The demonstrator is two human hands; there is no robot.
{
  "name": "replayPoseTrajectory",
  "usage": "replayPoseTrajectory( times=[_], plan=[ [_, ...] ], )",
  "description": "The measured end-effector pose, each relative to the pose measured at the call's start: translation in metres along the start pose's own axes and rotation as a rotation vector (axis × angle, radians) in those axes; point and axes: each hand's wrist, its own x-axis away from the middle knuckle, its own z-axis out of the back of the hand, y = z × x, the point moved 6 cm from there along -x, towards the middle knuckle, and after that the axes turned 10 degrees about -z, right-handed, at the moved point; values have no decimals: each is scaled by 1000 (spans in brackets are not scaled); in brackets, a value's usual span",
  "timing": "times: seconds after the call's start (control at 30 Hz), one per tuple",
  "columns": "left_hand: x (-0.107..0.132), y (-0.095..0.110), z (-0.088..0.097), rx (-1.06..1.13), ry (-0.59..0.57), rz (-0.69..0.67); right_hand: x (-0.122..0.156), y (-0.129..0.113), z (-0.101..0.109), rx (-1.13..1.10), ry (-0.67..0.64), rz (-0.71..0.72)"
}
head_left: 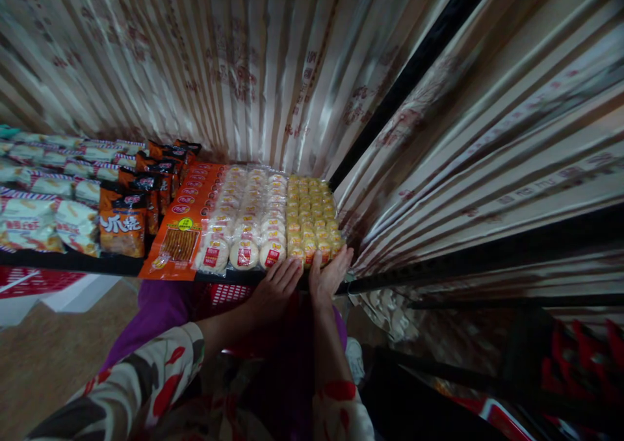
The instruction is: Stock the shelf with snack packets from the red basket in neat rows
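Apparently squaring yellow packs [312,210] on shelf [121,267] with left hand [283,278] and right hand [330,278], grip flat, clamped on nothing; next, likely apply even pressure along the front.

Close head view, down over shelf [117,266]

Hung along the far side with striped curtain [273,70], crossed toward the right by black pole [410,80]; stocked at left with white packs [29,223], then orange bags [121,229].
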Motion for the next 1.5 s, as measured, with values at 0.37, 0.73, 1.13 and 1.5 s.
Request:
replayPoseTrajectory(
  times=[0.37, 0.73, 1.13, 1.5],
  plan=[
    [2, -4, -2, 111, 29, 28, 5, -3, -5, 58, 57, 35],
    [3, -11, 13, 174, 162, 82, 15, -17, -11, 180, 92, 145],
    [-90, -87, 21, 195, 103, 229, 18, -21, -12, 222, 102, 175],
    [-130, -109, -41, 242, -157, 122, 18, -22, -14, 279, 122, 203]
  ],
)
